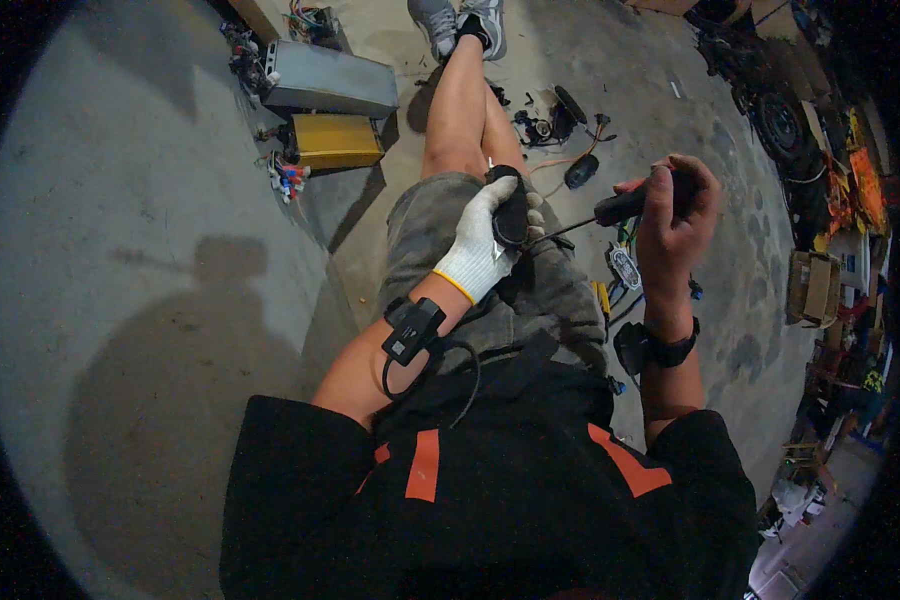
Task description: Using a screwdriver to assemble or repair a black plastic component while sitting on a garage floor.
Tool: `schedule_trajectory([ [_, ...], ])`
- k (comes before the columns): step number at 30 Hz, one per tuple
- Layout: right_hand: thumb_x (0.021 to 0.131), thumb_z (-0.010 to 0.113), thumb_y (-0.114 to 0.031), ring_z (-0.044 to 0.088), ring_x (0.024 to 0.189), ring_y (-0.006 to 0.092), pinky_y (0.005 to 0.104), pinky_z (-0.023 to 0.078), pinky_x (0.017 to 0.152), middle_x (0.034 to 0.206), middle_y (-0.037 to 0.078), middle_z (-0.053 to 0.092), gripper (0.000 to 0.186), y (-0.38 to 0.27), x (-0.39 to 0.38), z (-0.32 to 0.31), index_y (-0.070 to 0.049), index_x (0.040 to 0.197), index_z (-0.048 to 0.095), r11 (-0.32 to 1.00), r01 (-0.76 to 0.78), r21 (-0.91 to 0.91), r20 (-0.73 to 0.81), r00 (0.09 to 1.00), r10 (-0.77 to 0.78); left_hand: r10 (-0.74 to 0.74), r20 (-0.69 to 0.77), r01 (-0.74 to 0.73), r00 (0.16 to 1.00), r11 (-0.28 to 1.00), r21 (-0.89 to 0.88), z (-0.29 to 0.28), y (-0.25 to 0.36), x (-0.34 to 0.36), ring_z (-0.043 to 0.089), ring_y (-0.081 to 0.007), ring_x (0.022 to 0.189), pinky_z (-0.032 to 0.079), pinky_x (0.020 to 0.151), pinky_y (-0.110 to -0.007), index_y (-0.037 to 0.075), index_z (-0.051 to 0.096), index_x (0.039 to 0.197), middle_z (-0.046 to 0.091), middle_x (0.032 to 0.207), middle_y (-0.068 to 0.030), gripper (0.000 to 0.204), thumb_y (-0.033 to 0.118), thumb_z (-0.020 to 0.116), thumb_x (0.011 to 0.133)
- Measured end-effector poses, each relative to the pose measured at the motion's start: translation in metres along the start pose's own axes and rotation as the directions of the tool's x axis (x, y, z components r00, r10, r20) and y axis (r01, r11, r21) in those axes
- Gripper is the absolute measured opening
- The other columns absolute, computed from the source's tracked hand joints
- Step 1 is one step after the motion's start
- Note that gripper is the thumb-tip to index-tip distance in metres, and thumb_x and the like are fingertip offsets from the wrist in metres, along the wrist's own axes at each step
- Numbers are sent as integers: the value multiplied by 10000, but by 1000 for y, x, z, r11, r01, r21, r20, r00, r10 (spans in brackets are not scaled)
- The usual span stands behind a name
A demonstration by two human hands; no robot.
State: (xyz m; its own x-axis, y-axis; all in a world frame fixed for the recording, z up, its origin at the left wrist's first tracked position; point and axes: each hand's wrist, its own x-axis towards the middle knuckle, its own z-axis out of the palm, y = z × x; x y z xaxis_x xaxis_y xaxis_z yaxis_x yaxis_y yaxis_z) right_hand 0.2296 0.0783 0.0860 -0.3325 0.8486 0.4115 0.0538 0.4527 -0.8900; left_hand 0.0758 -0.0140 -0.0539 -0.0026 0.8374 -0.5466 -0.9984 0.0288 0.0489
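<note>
My left hand (478, 240), in a white knit glove with a yellow cuff edge, is closed around a black rounded part (510, 208) above my lap. A thin light-coloured tip sticks up from the part's top end. My bare right hand (670, 220) grips the dark handle of a screwdriver (618, 208). Its thin shaft slants down to the left, with the tip by the lower side of the black part. Whether the tip sits in a screw is too small to tell. Black devices are strapped to both my forearms.
To the left stand a silver metal box (330, 80) and a yellow box (335, 141) with wires. Beyond my right knee lie loose black parts and cables (560, 115). A cardboard box (815, 288) and piled clutter line the right side.
</note>
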Motion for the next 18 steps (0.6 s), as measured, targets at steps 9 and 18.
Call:
schedule_trajectory([
  [9,1018,611,-72,722,805,183,294,567,713,934,99,647,219,1,-3,3,-16,1203,508,999,42,-10,31,999,-42,47,4,-47,999,997,55,3,-1,-4,669,-278,719,582,618,-403,25,592,1064,686,924,-147,240,255,558,1004],
  [18,1009,627,-128,704,1032,263,350,535,926,1254,153,638,478,-9,10,-3,9,1428,442,996,4,-93,263,965,21,51,-59,-46,997,995,85,-2,-1,-1,661,-250,685,576,617,-403,44,578,1032,674,889,-127,188,225,568,982],
])
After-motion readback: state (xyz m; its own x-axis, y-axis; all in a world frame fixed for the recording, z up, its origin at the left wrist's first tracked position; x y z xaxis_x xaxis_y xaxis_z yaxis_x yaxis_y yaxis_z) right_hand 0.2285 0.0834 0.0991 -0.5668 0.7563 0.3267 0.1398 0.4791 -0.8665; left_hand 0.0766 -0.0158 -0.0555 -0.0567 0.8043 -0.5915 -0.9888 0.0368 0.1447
